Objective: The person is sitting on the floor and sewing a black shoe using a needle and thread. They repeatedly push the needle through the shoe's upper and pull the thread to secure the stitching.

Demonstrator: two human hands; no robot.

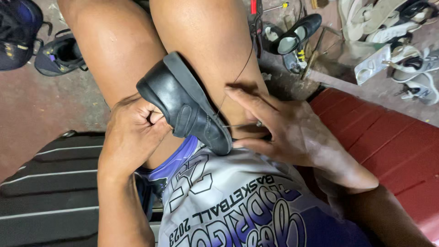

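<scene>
Grey-and-purple shorts [238,206] up close, small black leather shoe [185,107] wedged sole-up between the knees to stay put. Left hand [132,132] fisted round its heel end, steadying. Right hand [292,130] half open, pinching a needle [242,125], thread [238,77] taut.
</scene>
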